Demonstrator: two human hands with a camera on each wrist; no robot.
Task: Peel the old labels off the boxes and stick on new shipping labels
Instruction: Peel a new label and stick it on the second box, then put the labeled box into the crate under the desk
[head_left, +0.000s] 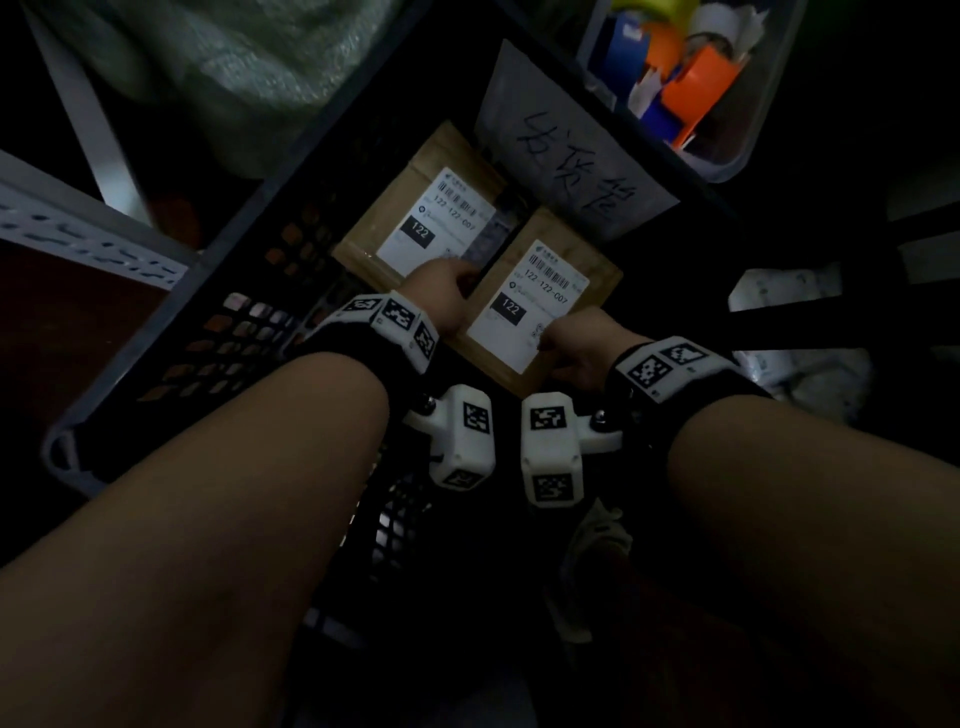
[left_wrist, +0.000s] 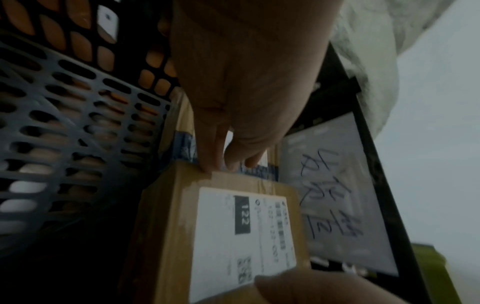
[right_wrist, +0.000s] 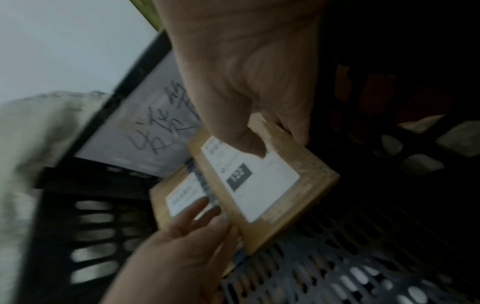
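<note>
Box (head_left: 540, 306) in black crate (head_left: 171, 332), tilted beside second box (head_left: 415, 218); right hand (head_left: 576, 353) pinches its corner, left hand (head_left: 441, 296) fingers press its far edge; thin grip may slip.

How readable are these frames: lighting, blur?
Head view: dim, corners near black, yet the label on the nearer box reads sharply. Left wrist view: murky, print soft. Right wrist view: motion-smeared, the label barely legible.
</note>
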